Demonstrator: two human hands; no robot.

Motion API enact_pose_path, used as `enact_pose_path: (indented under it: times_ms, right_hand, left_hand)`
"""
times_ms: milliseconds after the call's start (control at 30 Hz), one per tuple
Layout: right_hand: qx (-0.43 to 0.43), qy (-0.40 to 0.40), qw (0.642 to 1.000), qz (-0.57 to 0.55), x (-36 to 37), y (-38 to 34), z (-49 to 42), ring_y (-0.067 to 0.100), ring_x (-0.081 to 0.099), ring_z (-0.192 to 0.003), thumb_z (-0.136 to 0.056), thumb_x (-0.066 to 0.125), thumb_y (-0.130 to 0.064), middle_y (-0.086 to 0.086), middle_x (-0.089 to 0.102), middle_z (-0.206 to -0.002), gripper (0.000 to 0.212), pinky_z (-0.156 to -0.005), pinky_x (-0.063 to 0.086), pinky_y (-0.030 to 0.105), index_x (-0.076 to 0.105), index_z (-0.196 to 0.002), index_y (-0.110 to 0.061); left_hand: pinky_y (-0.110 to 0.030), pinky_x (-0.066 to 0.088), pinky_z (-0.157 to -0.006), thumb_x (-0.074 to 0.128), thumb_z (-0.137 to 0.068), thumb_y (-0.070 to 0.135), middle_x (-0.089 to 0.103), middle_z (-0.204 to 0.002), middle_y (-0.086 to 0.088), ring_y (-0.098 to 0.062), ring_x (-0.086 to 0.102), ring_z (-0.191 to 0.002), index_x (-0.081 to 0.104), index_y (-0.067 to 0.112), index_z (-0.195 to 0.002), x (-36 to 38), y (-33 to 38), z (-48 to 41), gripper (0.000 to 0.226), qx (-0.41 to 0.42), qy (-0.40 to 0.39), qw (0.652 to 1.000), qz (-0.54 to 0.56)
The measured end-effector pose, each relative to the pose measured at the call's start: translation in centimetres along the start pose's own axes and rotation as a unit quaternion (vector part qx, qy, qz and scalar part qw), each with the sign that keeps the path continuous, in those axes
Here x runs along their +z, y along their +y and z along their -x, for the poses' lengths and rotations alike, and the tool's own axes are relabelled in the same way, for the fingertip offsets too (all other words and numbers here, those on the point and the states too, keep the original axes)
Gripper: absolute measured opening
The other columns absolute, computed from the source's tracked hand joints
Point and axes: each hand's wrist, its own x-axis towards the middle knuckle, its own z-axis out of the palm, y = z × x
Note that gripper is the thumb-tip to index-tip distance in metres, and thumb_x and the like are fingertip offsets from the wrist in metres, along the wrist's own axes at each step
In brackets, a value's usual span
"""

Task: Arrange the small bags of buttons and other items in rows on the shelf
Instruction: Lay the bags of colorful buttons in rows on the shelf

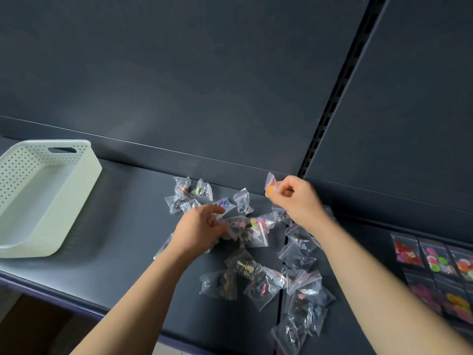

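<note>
Right hand (297, 201) fingers pinch button bag (270, 188) center-right, above shelf (128, 252). Left hand (202, 228) fingers grip clear bag (238, 225) in the pile. White basket (84, 175) at left.

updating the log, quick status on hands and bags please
Right hand pinching a bag of coloured buttons. Left hand in the loose pile, grip unclear. Rows started at right. White basket off left.

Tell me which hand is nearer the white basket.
Left. The left hand is over the pile of bags, to the right of the white basket. The right hand, pinching a bag of coloured buttons, is farther right.
</note>
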Motion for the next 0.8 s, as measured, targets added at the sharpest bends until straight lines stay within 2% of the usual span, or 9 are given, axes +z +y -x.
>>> enact_pose_path:
  times_ms: [67,100,200,300,400,467,633,733,800]
  right_hand:
    - [0.023,-0.012,0.999,-0.033,-1.0,-0.1,0.9,0.012,0.065,-0.07,-0.088,0.056,0.005,0.003,0.065,-0.08,0.019,-0.065,0.051,0.02,0.049,-0.08,-0.011]
    - [0.032,-0.024,0.999,0.006,-1.3,0.0,1.1,0.012,0.06,-0.067,-0.088,0.05,0.007,0.002,0.062,-0.078,0.018,-0.059,0.047,0.015,0.052,-0.089,-0.011]
    - [0.07,-0.106,0.988,0.09,-1.5,0.4,2.2,0.01,0.049,-0.066,-0.092,0.051,-0.01,-0.006,0.055,-0.074,0.018,-0.062,0.04,0.021,0.058,-0.104,-0.02]
    - [0.046,-0.173,0.969,0.171,-0.9,1.1,3.0,0.012,0.059,-0.082,-0.085,0.067,-0.017,-0.011,0.062,-0.094,0.025,-0.069,0.044,0.017,0.065,-0.11,-0.022]
    - [0.016,-0.128,0.963,0.238,-0.2,1.9,2.8,0.019,0.065,-0.09,-0.079,0.07,-0.026,-0.006,0.072,-0.095,0.008,-0.084,0.052,0.033,0.072,-0.086,-0.027]
    - [0.02,-0.09,0.965,0.245,-0.2,2.0,2.7,0.025,0.067,-0.087,-0.077,0.064,-0.037,0.0,0.073,-0.086,0.018,-0.081,0.054,0.042,0.071,-0.077,-0.021]
    - [-0.005,-0.02,0.984,0.179,-2.1,-0.1,4.1,0.004,0.059,-0.075,-0.084,0.065,-0.03,-0.01,0.065,-0.085,0.01,-0.067,0.045,0.022,0.073,-0.082,-0.024]
    - [-0.008,0.033,0.996,0.088,-4.4,-1.4,6.4,-0.001,0.048,-0.054,-0.088,0.064,-0.028,-0.014,0.057,-0.064,0.011,-0.055,0.04,0.016,0.072,-0.084,-0.021]
    - [0.005,0.037,0.998,0.05,-5.9,-1.7,8.3,0.004,0.043,-0.05,-0.09,0.062,-0.025,-0.006,0.051,-0.059,0.011,-0.054,0.039,0.02,0.07,-0.084,-0.019]
  left_hand:
    - [-0.028,0.045,-0.058,0.074,-0.078,0.025,0.055,-0.058,0.005,-0.011,0.048,-0.053,0.067,0.019,-0.111,0.1,0.2,0.5,0.035,0.013,-0.006,1.0,-0.007]
    - [-0.027,0.045,-0.06,0.075,-0.077,0.026,0.055,-0.059,0.006,-0.012,0.05,-0.055,0.067,0.02,-0.111,0.2,0.2,0.8,0.035,0.02,-0.01,1.0,-0.016]
    - [-0.024,0.042,-0.059,0.072,-0.079,0.028,0.056,-0.064,0.013,-0.01,0.053,-0.063,0.067,0.024,-0.113,0.3,0.3,1.6,0.036,0.028,-0.016,0.998,-0.046]
    - [-0.024,0.039,-0.061,0.071,-0.079,0.031,0.056,-0.073,0.01,-0.013,0.053,-0.068,0.066,0.026,-0.117,0.2,0.2,1.9,0.038,0.024,-0.017,0.998,-0.053]
    - [-0.023,0.039,-0.061,0.071,-0.079,0.032,0.056,-0.073,0.011,-0.012,0.051,-0.069,0.065,0.026,-0.117,0.2,0.1,2.0,0.039,0.015,-0.017,0.999,-0.046]
    - [-0.023,0.037,-0.059,0.071,-0.08,0.03,0.053,-0.068,0.015,-0.011,0.051,-0.066,0.065,0.025,-0.118,0.1,0.1,2.1,0.039,0.016,-0.02,0.999,-0.04]
    - [-0.022,0.04,-0.055,0.072,-0.08,0.026,0.054,-0.057,0.01,-0.004,0.048,-0.053,0.066,0.019,-0.114,-0.2,0.3,2.3,0.035,0.025,-0.01,1.0,-0.014]
    - [-0.01,0.035,-0.047,0.072,-0.083,0.022,0.051,-0.048,0.008,-0.003,0.046,-0.043,0.069,0.018,-0.103,-0.4,2.0,2.8,0.021,0.037,0.007,0.998,0.058]
    - [-0.013,0.042,-0.052,0.07,-0.085,0.022,0.06,-0.056,0.002,-0.002,0.048,-0.046,0.071,0.02,-0.093,0.0,3.7,3.4,0.009,0.056,0.0,0.993,0.103]
